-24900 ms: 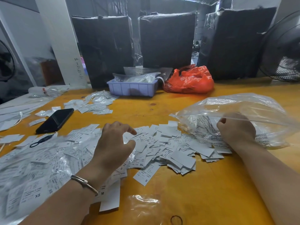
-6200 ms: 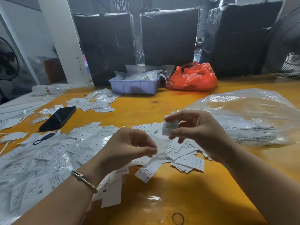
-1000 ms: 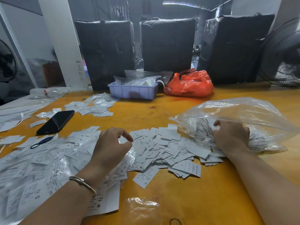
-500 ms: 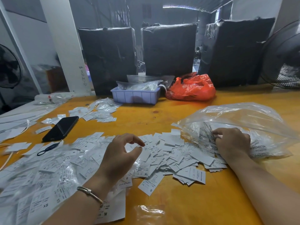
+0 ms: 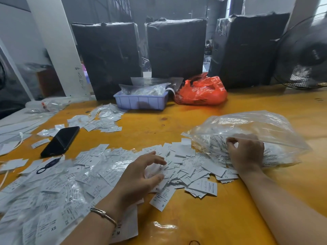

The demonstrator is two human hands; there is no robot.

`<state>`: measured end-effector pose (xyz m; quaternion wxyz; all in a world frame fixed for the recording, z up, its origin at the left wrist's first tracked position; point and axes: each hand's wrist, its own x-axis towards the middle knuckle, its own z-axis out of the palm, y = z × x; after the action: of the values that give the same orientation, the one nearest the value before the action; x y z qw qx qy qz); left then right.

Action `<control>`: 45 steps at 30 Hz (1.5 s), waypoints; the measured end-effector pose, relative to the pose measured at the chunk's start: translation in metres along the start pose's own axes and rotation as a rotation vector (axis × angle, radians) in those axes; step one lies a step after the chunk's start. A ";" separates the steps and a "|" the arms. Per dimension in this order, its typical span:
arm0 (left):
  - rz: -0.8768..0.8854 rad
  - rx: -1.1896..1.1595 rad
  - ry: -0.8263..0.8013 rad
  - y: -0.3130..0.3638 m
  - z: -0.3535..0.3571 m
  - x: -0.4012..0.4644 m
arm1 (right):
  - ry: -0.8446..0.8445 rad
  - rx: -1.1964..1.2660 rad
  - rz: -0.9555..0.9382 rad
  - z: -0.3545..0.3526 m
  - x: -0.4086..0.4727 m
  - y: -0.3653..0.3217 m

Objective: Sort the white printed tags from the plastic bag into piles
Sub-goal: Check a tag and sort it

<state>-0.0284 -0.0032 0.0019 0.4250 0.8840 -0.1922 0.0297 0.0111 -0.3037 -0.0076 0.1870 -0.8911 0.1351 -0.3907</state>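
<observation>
At the right of the frame the right hand (image 5: 246,152) lies at the mouth of the clear plastic bag (image 5: 247,131), fingers curled onto the tags inside; a moment ago it lay the same way, so it has stayed there gathering, and no tag has come out yet. Whether it really pinches any, I cannot tell, for the film and the knuckles hide the fingertips. Lower centre, the left hand (image 5: 141,175) hovers over the loose white tags (image 5: 185,167) with fingers spread and relaxed, holding nothing; half a second back it sat a little more curled over the same heap. Judging from that, another handful is about to be drawn and sorted, and the bag looks far from empty.

Tags spread across the orange worktop (image 5: 203,218) from the lower left to the bag, many under crinkled film at the lower left, where only a few size letters can be read. A smaller pile (image 5: 104,121) lies upper left, beside a black phone (image 5: 61,141). Print on most tags is too small to read. Both forearms are cut off by the bottom edge.
</observation>
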 end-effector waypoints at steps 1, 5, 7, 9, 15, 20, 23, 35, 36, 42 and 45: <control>0.013 0.001 0.000 0.000 0.000 0.000 | 0.038 0.032 -0.023 -0.001 -0.001 -0.001; 0.032 -0.001 0.012 0.000 0.000 0.001 | 0.054 0.180 -0.054 -0.005 -0.005 -0.002; 0.031 0.000 0.018 -0.001 0.000 0.001 | -0.004 0.230 -0.064 -0.006 -0.008 -0.007; 0.036 0.007 0.022 -0.001 0.001 0.001 | -0.079 0.287 -0.109 -0.008 -0.012 -0.017; 0.044 0.014 0.019 0.004 -0.001 0.002 | -0.615 0.835 -0.074 -0.022 -0.026 -0.051; 0.064 -0.015 0.000 0.010 -0.004 0.002 | -0.921 0.989 -0.079 -0.033 -0.027 -0.064; 0.088 -0.018 -0.030 0.012 -0.001 0.003 | -0.930 0.944 -0.162 -0.035 -0.036 -0.074; 0.013 -0.136 0.042 0.014 -0.001 0.005 | -0.977 0.546 -0.337 -0.049 -0.014 -0.061; 0.005 -0.125 0.064 0.013 -0.002 0.005 | -1.081 0.427 -0.340 -0.054 -0.008 -0.055; -0.079 -0.269 0.094 0.011 -0.005 0.006 | -1.190 -0.076 -0.396 -0.062 -0.010 -0.052; -0.107 -0.396 0.079 0.011 -0.005 0.006 | -1.200 -0.060 -0.372 -0.060 -0.013 -0.056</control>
<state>-0.0267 -0.0077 0.0144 0.5986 0.7904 -0.1304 0.0032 -0.0369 -0.2624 0.0461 0.1341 -0.9686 -0.1399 0.1555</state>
